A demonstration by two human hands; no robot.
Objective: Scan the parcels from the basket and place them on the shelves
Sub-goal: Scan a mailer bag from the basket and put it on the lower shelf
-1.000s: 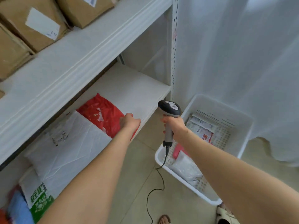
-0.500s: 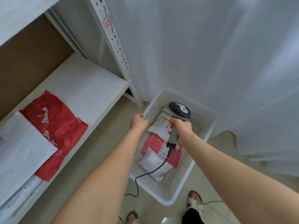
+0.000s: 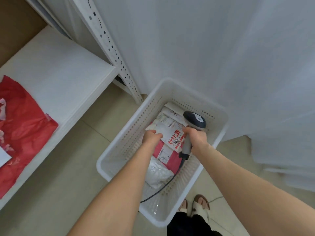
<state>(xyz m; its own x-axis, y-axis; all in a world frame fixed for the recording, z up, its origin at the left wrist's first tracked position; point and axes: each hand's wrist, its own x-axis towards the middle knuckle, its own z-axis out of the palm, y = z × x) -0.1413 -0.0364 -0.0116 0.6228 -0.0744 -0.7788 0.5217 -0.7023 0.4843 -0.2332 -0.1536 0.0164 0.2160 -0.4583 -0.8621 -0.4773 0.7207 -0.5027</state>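
A white perforated basket (image 3: 129,132) stands on the floor and holds several parcels. My left hand (image 3: 150,137) reaches into it and grips the edge of a white parcel with red print (image 3: 173,136). Below that lie a pink-red parcel (image 3: 167,156) and a grey-white bag (image 3: 157,174). My right hand (image 3: 196,138) holds the grey handle of a barcode scanner (image 3: 195,120) over the basket, its dark head just above the white parcel. The scanner's black cable (image 3: 163,186) trails down across the basket.
The white lower shelf (image 3: 56,72) at left carries a red parcel (image 3: 22,126), with bare board to its right. A perforated shelf post (image 3: 110,48) stands between shelf and basket. White curtain hangs behind. My sandalled feet (image 3: 196,204) are beside the basket's near corner.
My left hand left the red parcel on the shelf, swung right and went down into the basket, taking hold of the white parcel. The view turned from shelf to basket; the scanner stays in my right hand.
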